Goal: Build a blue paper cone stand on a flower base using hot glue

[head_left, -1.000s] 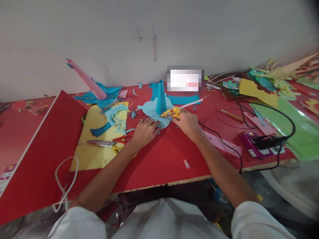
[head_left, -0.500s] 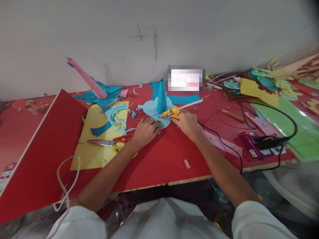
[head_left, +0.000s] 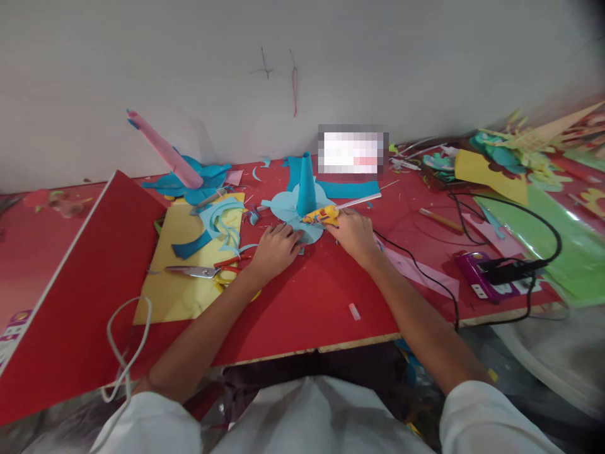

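My right hand (head_left: 353, 234) is closed around a yellow glue gun (head_left: 324, 215), a clear glue stick poking out of its back. The gun's nozzle is at the foot of a blue paper cone (head_left: 306, 188), which stands upright on a light blue, petal-shaped paper base (head_left: 282, 205). My left hand (head_left: 278, 248) lies with fingers spread on the near left edge of that base. Whether the nozzle touches the paper is too small to tell.
Scissors (head_left: 191, 272) and blue scraps lie on yellow paper (head_left: 163, 293) at left. Behind them leans a pink cone (head_left: 165, 150) on blue petals. A purple power strip (head_left: 479, 277) with black cables sits at right. A raised red panel (head_left: 78, 284) borders the left.
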### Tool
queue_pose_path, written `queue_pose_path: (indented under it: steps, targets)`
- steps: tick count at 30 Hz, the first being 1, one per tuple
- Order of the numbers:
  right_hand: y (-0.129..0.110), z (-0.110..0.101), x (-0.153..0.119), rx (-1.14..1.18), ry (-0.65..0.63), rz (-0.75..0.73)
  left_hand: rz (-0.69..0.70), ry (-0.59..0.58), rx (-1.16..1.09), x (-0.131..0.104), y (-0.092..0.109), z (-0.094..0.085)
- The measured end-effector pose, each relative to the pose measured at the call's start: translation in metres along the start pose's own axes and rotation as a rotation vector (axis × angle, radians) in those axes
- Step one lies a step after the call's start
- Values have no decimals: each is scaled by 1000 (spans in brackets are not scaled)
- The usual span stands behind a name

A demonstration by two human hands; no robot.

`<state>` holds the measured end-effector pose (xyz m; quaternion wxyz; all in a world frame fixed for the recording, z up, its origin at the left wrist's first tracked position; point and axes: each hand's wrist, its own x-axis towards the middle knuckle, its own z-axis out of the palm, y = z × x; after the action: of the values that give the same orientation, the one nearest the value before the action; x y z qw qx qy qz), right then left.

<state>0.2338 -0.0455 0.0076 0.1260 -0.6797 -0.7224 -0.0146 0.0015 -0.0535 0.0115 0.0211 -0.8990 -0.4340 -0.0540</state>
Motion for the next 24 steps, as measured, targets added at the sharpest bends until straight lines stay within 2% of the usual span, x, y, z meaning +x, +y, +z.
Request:
queue_pose_path:
  steps: [6,12,19,24]
  targets:
    - [0,-3,-2,-8,10,25,3,8,-7,0,-1,2]
    - [-5,-3,-4,-2,4,-27,5,13,-18,0,-1,2]
    - [2,-5,0,-27,-5,61,-1,2,-11,0,0,-1]
    - [1,-3,-2,-18,9,34,1,2,-3,0,0,0]
